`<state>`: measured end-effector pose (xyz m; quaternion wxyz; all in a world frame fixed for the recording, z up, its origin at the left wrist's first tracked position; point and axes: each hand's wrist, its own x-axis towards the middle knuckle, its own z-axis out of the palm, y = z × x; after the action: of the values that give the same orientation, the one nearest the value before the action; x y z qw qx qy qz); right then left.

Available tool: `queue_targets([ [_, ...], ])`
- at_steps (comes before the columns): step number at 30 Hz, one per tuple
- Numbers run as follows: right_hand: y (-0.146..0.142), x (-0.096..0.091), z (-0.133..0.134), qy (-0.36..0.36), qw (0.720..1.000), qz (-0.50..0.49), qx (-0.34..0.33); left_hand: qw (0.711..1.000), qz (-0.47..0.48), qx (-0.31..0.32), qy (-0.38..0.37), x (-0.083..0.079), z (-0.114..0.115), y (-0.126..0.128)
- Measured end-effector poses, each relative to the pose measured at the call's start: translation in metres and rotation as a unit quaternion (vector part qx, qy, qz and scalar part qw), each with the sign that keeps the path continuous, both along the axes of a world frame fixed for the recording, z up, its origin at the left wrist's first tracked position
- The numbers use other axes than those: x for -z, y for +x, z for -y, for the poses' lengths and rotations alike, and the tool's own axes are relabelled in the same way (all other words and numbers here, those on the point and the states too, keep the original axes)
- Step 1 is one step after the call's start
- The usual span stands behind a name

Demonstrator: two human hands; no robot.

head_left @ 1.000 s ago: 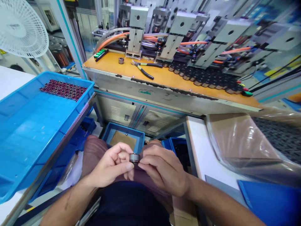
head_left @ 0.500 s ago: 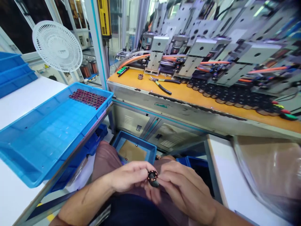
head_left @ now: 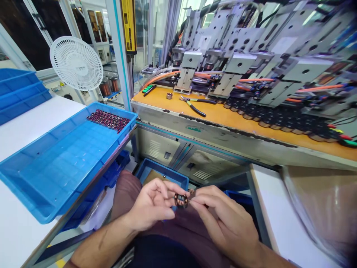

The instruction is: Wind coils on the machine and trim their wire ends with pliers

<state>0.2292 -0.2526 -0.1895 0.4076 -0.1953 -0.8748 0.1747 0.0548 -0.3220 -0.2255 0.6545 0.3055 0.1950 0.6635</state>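
Note:
Over my lap, a small ring-shaped motor stator with copper windings and a dark core is held up, its opening facing me. My left hand grips its left and back side with the fingers, while the thumb stands apart below. At the stator's right edge, the thumb and forefinger of my right hand are pinched together on what looks like a thin wire end. The exact tip is too small to make out.
To the left lies a blue tray with rows of small wound parts at its far end. Ahead, the orange bench carries cutting pliers, a single stator and many dark parts below the machine. A white fan stands behind.
The stator has been turned so its opening faces me more, and raised slightly. My left thumb has come off it. The head view has shifted a little.

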Motion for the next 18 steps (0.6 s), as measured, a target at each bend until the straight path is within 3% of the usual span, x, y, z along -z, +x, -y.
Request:
queue_targets([
  [3, 0.0, -0.005, -0.001, -0.001, 0.999, -0.004, -0.051, 0.999, 0.019, 0.01, -0.036, -0.001, -0.002, 0.001],
  [8, 0.003, -0.008, -0.002, 0.009, 0.998, -0.002, -0.064, 0.98, -0.02, 0.18, -0.087, 0.014, -0.005, 0.002],
  [14, 0.003, -0.004, -0.004, -0.02, 0.998, -0.024, -0.061, 0.978, -0.091, 0.162, -0.094, 0.008, -0.007, -0.006],
  [18, 0.003, -0.002, -0.007, -0.021, 0.996, -0.044, -0.077, 0.963, -0.063, 0.238, -0.11, 0.008, -0.01, -0.006],
])
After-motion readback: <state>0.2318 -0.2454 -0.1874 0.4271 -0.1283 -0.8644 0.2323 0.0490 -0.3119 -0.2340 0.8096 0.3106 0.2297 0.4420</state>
